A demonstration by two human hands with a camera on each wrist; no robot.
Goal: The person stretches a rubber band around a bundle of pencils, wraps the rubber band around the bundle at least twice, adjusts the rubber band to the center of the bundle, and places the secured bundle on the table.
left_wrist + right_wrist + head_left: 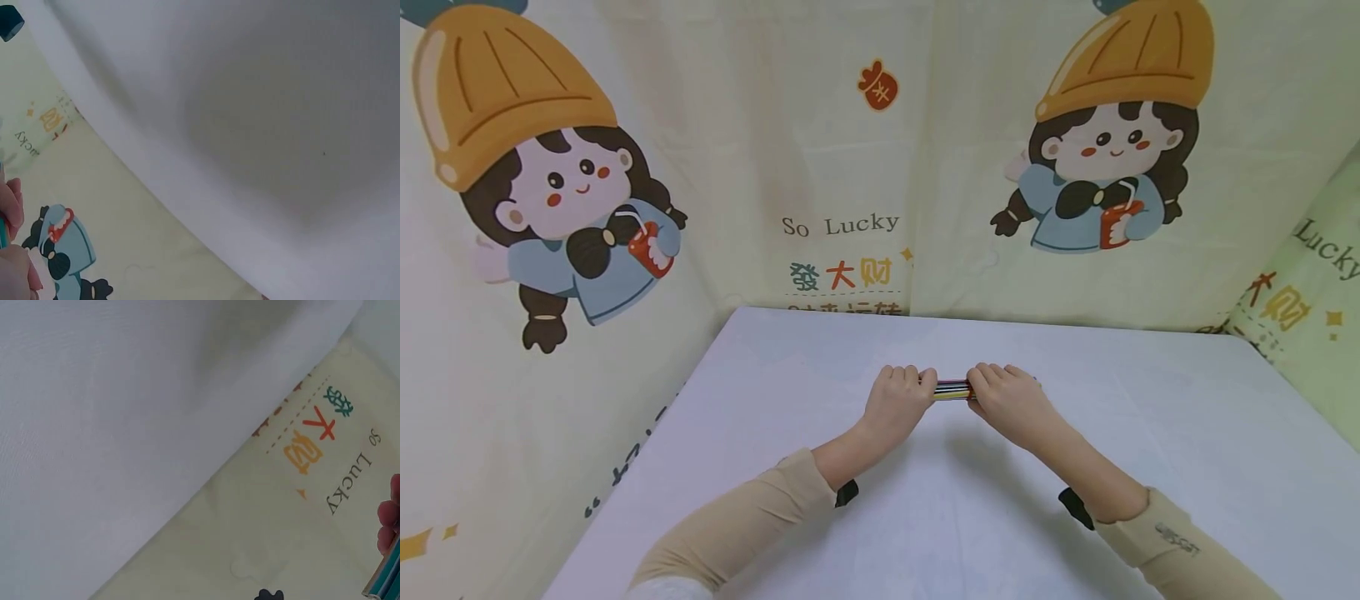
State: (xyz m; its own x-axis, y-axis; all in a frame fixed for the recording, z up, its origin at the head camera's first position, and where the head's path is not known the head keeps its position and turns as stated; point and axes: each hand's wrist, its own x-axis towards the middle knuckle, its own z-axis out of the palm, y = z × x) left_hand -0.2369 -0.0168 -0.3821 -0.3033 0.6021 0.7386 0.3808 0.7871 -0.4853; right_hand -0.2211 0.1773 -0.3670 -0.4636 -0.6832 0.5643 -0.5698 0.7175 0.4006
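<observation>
Both hands are raised over the white table, holding one bundle of thin coloured sticks that look like pencils (pixel 952 390). My left hand (pixel 898 404) grips the bundle's left end, fingers curled over it. Around the right end curls my right hand (pixel 1011 400). Between the fists a short striped stretch shows, with yellow, white and dark bands; the rest is hidden in the hands. At the left wrist view's edge are curled fingers (pixel 9 206) and a sliver of teal. The right wrist view catches teal stick ends (pixel 382 587) beside fingertips (pixel 387 515) at its right edge.
A white cloth covers the table (pixel 940 517), with the arms' shadows on it. Behind it hangs a cream curtain (pixel 737 167) printed with cartoon figures and lettering. Small black devices (pixel 1077 507) sit under both wrists.
</observation>
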